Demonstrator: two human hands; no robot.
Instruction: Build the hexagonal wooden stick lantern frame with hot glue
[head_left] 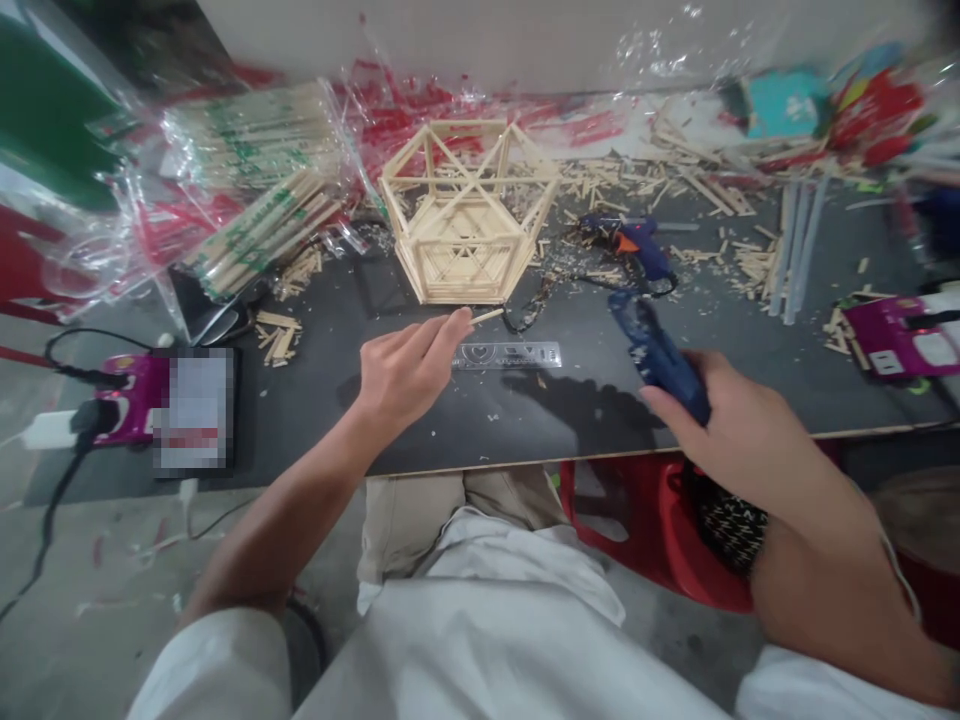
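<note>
My left hand [409, 365] is closed in a pinch on a short wooden stick [487, 316], whose free end points right. Just beyond it stands a lattice frame of thin wooden sticks [463, 297], six-sided and wider at the top. A clear plastic ruler [517, 355] lies flat beside the fingers of that hand. Off to the right, my right hand [724, 420] is wrapped round a dark blue glue gun [660, 350], raised above the table with its front end pointing away from me.
A second blue glue gun [641, 245] with an orange trigger lies behind. Bagged chopsticks [262, 230] are at the left, glue sticks [799, 245] at the right. Purple power strips [135, 398] and a phone [196, 410] sit near the edges. Wood scraps litter the black table [435, 430].
</note>
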